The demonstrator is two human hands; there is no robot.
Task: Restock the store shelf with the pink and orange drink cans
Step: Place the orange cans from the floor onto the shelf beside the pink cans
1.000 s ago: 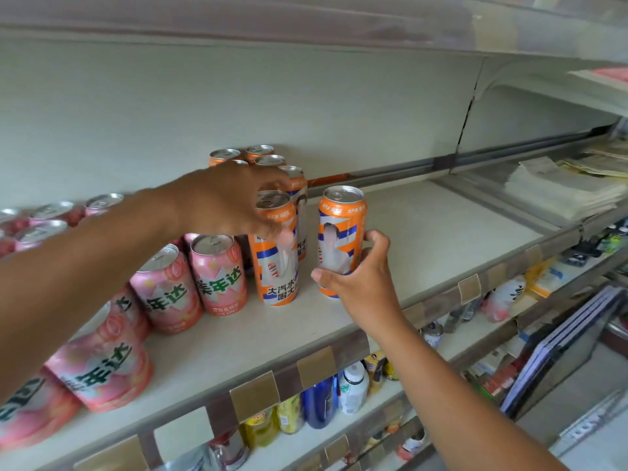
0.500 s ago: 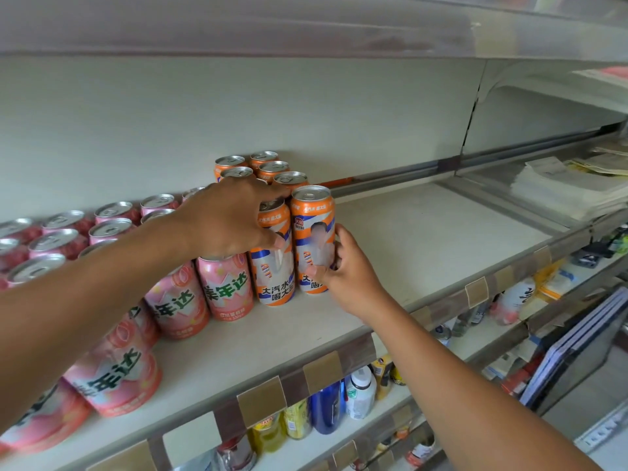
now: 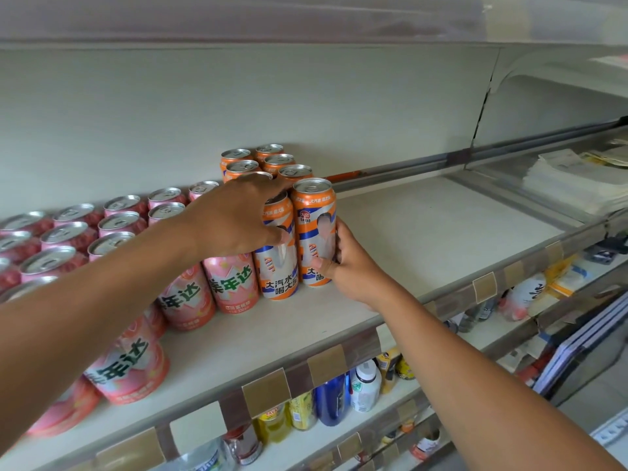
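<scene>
Orange can [image 3: 314,232] stands upright on the pale shelf [image 3: 424,239], at the right end of the front row, touching the neighbouring orange can [image 3: 277,263]. Tall slim cylinder, glossy printed metal: orange ground, blue and white diagonal bands, a light grey figure on the face, Chinese characters near the base. Bare silver lid with pull tab. Right hand [image 3: 350,266] grasps it low on its right side, fingers wrapped round the back, thumb across the front. Left hand [image 3: 238,215] clasps the neighbouring orange can from above, fingers draped over the lid, thumb pressed to the printed side. Rear orange cans [image 3: 270,158] stand in two files behind, running to the back wall. Pink cans [image 3: 231,283], shorter and stouter, coral-pink with green characters, fill the shelf to the left in rows, lids silver. Shelf surface matte and smooth. Front edge carries tan price-tag holders [image 3: 266,392]. Plastic bottles [image 3: 331,399] on the tier below. Folded papers [image 3: 574,185] stacked far right.
</scene>
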